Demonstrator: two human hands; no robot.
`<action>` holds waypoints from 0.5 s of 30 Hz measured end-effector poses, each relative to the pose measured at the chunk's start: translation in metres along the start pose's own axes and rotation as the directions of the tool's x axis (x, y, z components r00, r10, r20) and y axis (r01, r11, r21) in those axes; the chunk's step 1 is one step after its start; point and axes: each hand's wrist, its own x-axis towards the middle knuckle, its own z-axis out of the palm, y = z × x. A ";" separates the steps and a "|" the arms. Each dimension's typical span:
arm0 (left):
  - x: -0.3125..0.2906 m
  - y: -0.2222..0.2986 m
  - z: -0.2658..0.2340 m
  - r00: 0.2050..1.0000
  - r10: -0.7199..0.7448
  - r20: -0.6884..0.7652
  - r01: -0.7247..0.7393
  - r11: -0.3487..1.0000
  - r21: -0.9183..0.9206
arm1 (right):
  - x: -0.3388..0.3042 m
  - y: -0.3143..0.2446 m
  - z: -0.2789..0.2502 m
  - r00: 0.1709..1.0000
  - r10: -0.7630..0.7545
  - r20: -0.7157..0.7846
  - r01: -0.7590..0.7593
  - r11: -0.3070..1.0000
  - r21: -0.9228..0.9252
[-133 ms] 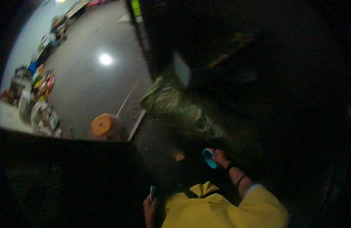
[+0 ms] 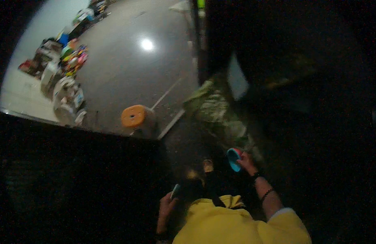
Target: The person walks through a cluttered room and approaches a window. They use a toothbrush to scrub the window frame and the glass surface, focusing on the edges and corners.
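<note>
My right hand (image 2: 246, 163) is closed on the rim of a round, hollow turquoise dish (image 2: 232, 161) with some pink at its edge. It hangs tilted, its inside partly in shadow. Lower and to the left, my left hand (image 2: 166, 205) grips a slim, pale greenish object (image 2: 175, 191) that sticks up past the fingers; the dark hides its kind. Neither hand touches anything else that I can see. Below and between them is my yellow top (image 2: 232, 221).
Through a lit doorway at the left, an orange-topped stool (image 2: 133, 116) stands near the threshold strip (image 2: 171, 124). Bags and colourful goods (image 2: 76, 61) line the far wall. A crumpled greenish cover (image 2: 214, 107) lies ahead, beside a pale panel (image 2: 237, 77). Deep darkness hides the right side.
The view has swung left, so the doorway and stool sit further right in it. My left hand has come up a little, and both hands keep their hold.
</note>
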 end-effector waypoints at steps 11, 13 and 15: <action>-0.007 0.107 -0.113 0.989 0.149 0.001 -0.146 0.972 -0.183 | 0.035 -0.304 -0.019 0.995 -0.067 -0.074 0.031 0.909 -0.415; -0.010 0.112 -0.133 0.986 0.157 -0.050 -0.164 0.973 -0.163 | 0.034 -0.299 -0.017 0.999 -0.008 -0.052 -0.009 0.950 -0.313; -0.009 0.122 -0.165 0.980 0.172 -0.101 -0.183 0.976 -0.119 | 0.021 -0.299 -0.016 0.999 -0.019 -0.044 0.001 0.932 -0.363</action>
